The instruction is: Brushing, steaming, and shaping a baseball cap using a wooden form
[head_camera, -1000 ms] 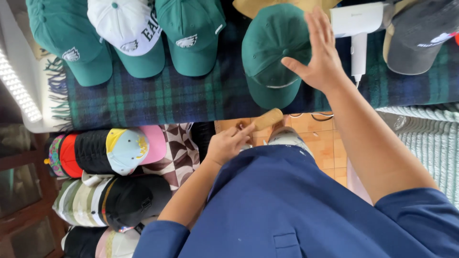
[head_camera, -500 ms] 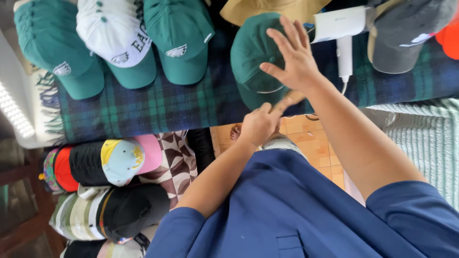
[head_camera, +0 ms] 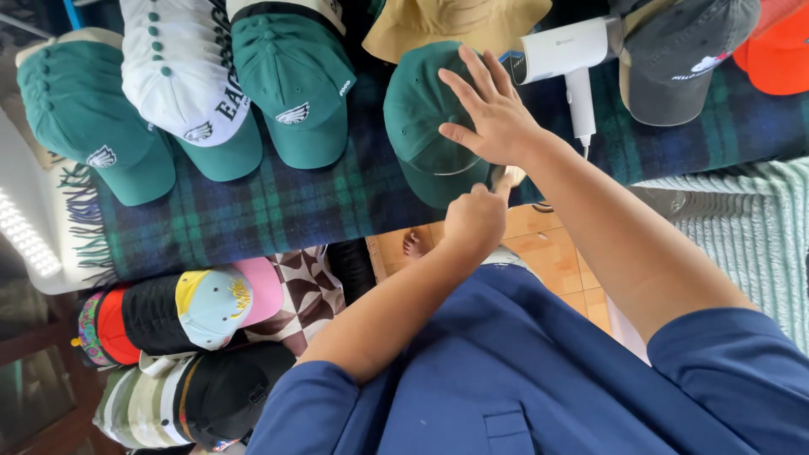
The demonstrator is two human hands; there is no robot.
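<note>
- A person in a blue shirt leans over a table draped in a dark blue-and-green tartan blanket (head_camera: 320, 202), working on a plain dark green cotton cap (head_camera: 421, 118) that lies at its near edge, brim toward the person.
- The right hand (head_camera: 497, 122) is spread flat, fingers fanned, on the cap's crown and steadies it.
- The left hand (head_camera: 474, 223) is curled into a fist around a small pale wooden-handled tool (head_camera: 508, 179), just beside the brim. Only the tool's tip shows, so its kind cannot be told.
- The step in hand looks like dressing or brushing this one cap. The next move would call for keeping the crown pinned while the tool meets the fabric squarely.
- Against half a second ago, the left hand has risen from below the table edge to the brim, and the right hand has settled further onto the crown.
- Around it: a white handheld steamer (head_camera: 573, 59) to the right, a tan bucket hat (head_camera: 455, 25) beyond, and stacked green caps with a bird emblem (head_camera: 291, 93) to the left.
</note>
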